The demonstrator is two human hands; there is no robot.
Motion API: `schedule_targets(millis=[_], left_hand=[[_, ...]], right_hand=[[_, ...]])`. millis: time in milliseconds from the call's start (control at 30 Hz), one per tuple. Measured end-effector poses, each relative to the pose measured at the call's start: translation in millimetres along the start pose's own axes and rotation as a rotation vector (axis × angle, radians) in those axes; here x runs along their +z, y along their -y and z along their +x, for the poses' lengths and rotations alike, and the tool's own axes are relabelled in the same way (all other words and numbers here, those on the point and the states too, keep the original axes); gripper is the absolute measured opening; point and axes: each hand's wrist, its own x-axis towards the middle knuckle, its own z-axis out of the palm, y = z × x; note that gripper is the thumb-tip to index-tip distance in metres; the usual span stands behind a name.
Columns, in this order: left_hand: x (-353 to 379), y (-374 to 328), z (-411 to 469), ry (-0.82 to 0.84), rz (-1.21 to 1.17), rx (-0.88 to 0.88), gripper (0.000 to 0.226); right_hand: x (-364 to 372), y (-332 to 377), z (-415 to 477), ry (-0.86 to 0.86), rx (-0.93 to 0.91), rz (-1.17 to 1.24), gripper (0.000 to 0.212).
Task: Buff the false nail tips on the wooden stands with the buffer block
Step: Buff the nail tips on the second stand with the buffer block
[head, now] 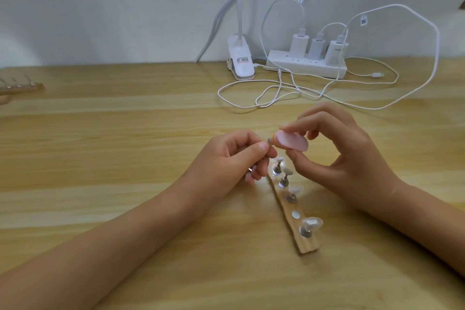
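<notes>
Right hand (347, 156) fingers pinch the pink buffer block (368, 145) above the table (125, 158). Left hand (234, 158) fingers grip one small peg, its end touching the block's left end. Just near of both lies the wooden stand (305, 246), carrying four nail tips (312, 223).

Pink, orange-edged buffer block (367, 144) held aloft, one small nail tip (346, 142) at its end. Below, the wooden stand (299, 226) lies slanted on the worktop (125, 158) near its front edge, with four clear tips (312, 223) standing on it.
</notes>
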Motion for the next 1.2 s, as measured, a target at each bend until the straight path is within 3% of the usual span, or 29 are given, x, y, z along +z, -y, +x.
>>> schedule_targets(millis=[667, 900, 1200], left_hand=[[-1, 3, 2, -0.045, -0.041, 0.010, 0.020], [-3, 9, 3, -0.098, -0.096, 0.057, 0.020], [-6, 10, 4, -0.145, -0.232, 0.120, 0.015]], right_hand=[[1, 0, -1, -0.047, 0.009, 0.006, 0.024], [-2, -6, -1, -0.018, -0.052, -0.164, 0.024], [-5, -13, 0, -0.043, 0.184, 0.084, 0.024]])
